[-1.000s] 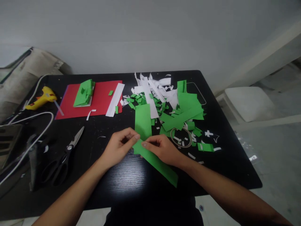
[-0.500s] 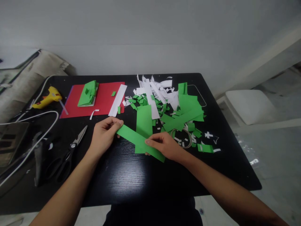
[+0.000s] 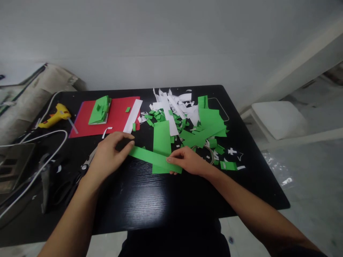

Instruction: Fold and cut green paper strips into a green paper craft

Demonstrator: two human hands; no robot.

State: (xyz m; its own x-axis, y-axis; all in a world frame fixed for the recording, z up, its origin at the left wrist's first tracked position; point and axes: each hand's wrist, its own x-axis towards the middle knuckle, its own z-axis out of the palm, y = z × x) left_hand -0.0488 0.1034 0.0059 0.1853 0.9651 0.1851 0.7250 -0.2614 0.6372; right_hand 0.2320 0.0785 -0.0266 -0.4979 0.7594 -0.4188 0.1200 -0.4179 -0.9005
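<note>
A long green paper strip (image 3: 150, 156) stretches at a slant between my two hands. My left hand (image 3: 108, 153) has its thumb along the strip's left end; its index finger is raised a little from the thumb, and the other fingers are hidden. My right hand (image 3: 187, 161) pinches the right end, thumb on top and fingertips underneath. Behind the strip, a wider green paper piece (image 3: 162, 137) lies on the black table and is partly covered. Scissors (image 3: 85, 167) lie beside my left forearm, which hides part of them.
Cut scraps of white paper (image 3: 193, 114) and green paper (image 3: 213, 119) are heaped at the back right, near a tape roll (image 3: 211, 155). A red sheet (image 3: 118, 114) carries a folded green stack (image 3: 99, 112). A yellow glue gun (image 3: 57, 115) and a white cable (image 3: 63, 142) lie left.
My left hand has shifted left and its index finger has lifted from the thumb. The strip has moved slightly left and lies at a flatter slant. The camera view has shifted a little.
</note>
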